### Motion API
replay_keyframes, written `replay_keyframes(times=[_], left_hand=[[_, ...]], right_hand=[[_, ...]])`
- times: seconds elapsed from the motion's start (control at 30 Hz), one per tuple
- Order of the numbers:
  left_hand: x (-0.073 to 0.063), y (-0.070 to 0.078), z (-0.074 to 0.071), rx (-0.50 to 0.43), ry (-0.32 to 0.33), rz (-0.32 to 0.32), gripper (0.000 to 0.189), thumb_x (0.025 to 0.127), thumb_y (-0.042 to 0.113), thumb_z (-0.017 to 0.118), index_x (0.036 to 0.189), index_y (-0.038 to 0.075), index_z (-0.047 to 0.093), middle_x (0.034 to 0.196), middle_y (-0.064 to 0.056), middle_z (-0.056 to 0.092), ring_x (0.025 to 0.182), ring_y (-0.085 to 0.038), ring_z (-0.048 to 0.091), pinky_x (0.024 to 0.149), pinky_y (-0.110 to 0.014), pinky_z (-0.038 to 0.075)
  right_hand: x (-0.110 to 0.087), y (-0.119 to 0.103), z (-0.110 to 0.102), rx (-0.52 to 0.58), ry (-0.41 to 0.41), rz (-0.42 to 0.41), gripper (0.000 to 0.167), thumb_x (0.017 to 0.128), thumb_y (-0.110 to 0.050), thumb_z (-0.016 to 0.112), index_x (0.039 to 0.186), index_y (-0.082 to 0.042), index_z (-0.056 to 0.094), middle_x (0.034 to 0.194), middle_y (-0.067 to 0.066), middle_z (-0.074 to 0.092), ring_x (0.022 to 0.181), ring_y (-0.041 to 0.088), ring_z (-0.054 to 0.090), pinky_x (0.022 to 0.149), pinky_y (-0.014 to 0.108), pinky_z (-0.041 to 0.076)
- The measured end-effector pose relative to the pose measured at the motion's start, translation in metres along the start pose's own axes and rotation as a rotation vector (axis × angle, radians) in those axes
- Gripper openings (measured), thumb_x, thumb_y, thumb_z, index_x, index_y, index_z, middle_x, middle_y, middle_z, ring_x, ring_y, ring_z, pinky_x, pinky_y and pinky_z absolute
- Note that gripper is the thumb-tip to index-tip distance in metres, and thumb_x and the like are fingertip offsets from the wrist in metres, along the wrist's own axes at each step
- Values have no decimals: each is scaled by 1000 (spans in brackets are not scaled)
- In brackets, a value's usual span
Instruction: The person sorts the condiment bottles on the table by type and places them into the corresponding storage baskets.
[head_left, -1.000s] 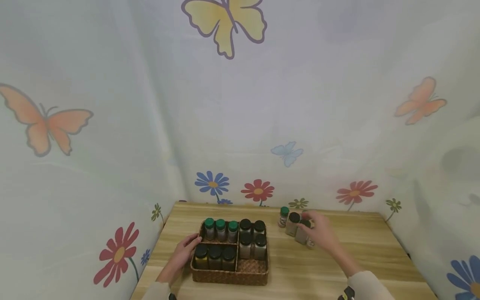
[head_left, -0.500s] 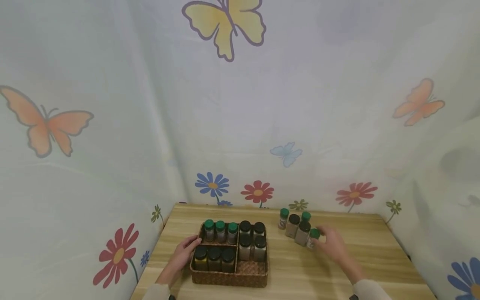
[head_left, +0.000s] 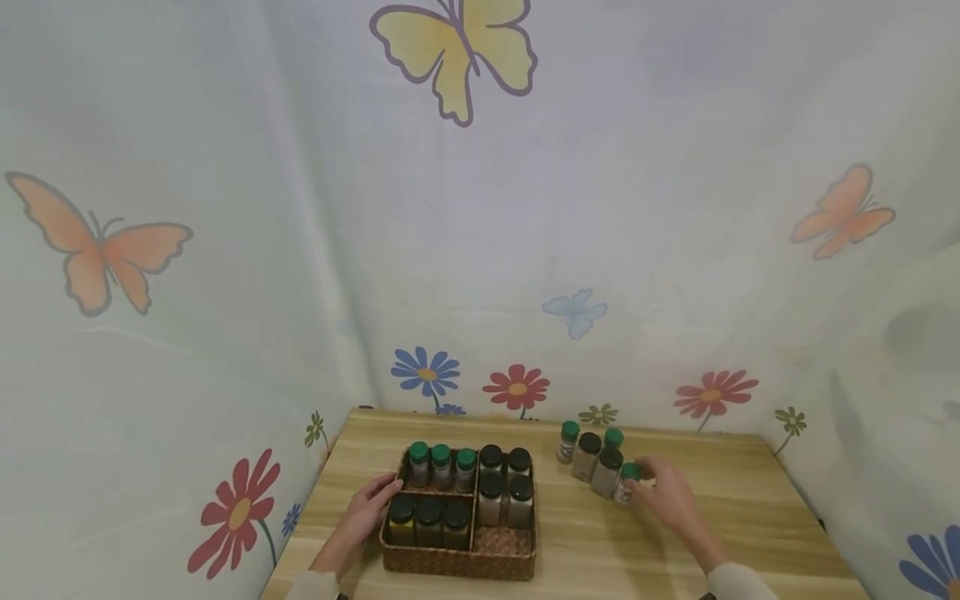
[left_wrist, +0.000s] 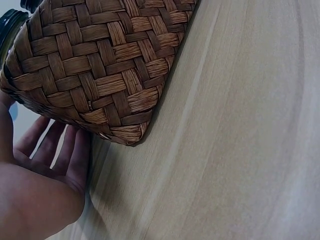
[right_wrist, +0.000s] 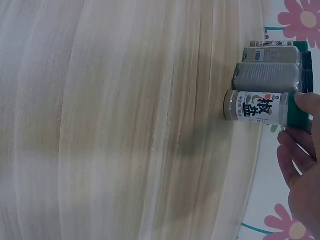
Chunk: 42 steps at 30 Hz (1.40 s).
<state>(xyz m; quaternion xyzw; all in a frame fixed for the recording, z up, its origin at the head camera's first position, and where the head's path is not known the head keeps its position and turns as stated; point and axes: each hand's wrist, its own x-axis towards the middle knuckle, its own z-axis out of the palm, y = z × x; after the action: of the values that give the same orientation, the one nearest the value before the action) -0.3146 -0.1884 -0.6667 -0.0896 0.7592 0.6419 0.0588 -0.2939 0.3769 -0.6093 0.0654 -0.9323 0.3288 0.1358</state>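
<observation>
A woven basket [head_left: 459, 567] with compartments holds spice jars: green-capped ones [head_left: 441, 467] at back left, black-capped ones [head_left: 429, 521] at front left, and taller black-capped ones [head_left: 491, 497] at right. My left hand [head_left: 367, 504] rests against the basket's left side, fingers fairly straight in the left wrist view. To the right, my right hand [head_left: 667, 498] pinches the green cap of a small labelled spice jar [right_wrist: 260, 107] between thumb and finger. That jar stands upright beside two black-capped jars [head_left: 606, 475]. Two more green-capped jars [head_left: 567, 443] stand behind.
The basket's front right compartment shows bare woven floor [head_left: 502, 542]. The wooden table [head_left: 570, 542] ends at the back against a curtain [head_left: 637, 350] printed with flowers and butterflies.
My right hand has moved from above the black-capped jars, right and toward me, to the nearest green-capped jar and taken hold of its cap. The left hand stays at the basket.
</observation>
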Motion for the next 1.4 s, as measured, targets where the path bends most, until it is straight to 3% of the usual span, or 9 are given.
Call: replay_keyframes(times=[0.43, 0.73, 0.97, 1.23, 1.4], left_hand=[[-1, 1, 1, -15, -2, -1, 78, 101, 55, 68, 155, 2, 50, 154, -27, 52, 142, -45, 50, 111, -55, 49], [-8, -1, 1, -26, -7, 26, 74, 102, 50, 69, 156, 2, 50, 155, -25, 52, 144, -44, 49, 110, -52, 50], [-8, 2, 2, -30, -16, 34, 73, 103, 50, 67, 156, 2, 49, 156, -26, 51, 145, -45, 47, 112, -54, 48], [-9, 2, 2, -26, -6, 38, 72, 104, 48, 67, 156, 2, 49, 154, -25, 53, 143, -44, 49, 112, -53, 48], [-6, 0, 2, -32, -11, 29, 72, 103, 49, 68, 156, 3, 50, 155, -24, 53, 144, -43, 48, 112, -53, 48]], right_hand=[[3, -6, -7, 16, -44, -39, 37, 91, -10, 82, 121, 8, 68, 107, 19, 75, 100, 38, 72, 81, 51, 62], [1, -10, -9, 19, -65, -17, 38, 91, -10, 82, 122, 8, 67, 106, 18, 75, 98, 35, 71, 83, 51, 61], [-2, -10, -13, 38, -83, -17, 31, 91, -9, 83, 115, 4, 68, 103, 13, 74, 95, 31, 71, 85, 54, 60], [-5, -17, -22, 105, -115, 20, 30, 88, -15, 87, 109, -4, 69, 98, 5, 75, 93, 22, 71, 84, 47, 60], [-9, -31, -26, 116, -186, 24, 34, 86, -20, 89, 109, -4, 69, 94, 3, 72, 89, 17, 67, 78, 34, 58]])
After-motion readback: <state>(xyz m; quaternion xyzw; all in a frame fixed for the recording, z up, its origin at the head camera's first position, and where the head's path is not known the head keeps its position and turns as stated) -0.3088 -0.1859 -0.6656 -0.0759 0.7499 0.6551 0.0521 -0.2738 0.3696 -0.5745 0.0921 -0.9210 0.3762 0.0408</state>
